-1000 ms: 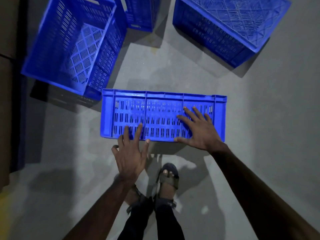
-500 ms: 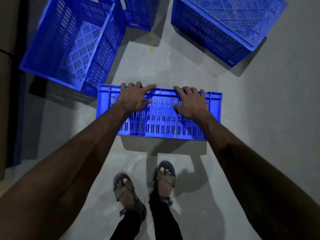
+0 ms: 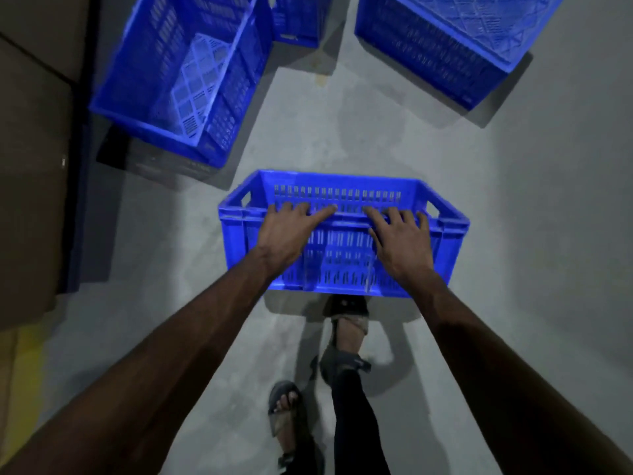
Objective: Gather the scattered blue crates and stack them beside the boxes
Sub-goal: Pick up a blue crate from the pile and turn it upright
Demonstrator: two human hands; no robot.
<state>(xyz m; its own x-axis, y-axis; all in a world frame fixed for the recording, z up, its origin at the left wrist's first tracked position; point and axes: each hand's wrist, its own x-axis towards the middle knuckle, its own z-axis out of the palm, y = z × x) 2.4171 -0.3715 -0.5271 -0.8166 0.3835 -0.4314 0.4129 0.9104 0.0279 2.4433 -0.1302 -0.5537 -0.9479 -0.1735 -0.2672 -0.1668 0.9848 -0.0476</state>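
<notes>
A blue slotted crate (image 3: 346, 269) stands in front of me, its open top now facing up and its near wall toward me. My left hand (image 3: 291, 231) and my right hand (image 3: 399, 238) both lie over its near rim, fingers curled over the edge. Another blue crate (image 3: 178, 73) stands upright at the upper left, beside brown boxes (image 3: 30, 159). A further blue crate (image 3: 442, 39) lies upside down at the upper right. Part of one more crate (image 3: 301, 18) shows at the top centre.
The floor is grey concrete. My sandalled feet (image 3: 346, 334) are just behind the held crate, one foot close under its near wall. A dark blue post or edge (image 3: 78, 207) runs along the boxes on the left.
Both hands moved from the crate's side wall to its far edge, then tipped it toward me; the crate now shows its open inside. My feet have shifted.
</notes>
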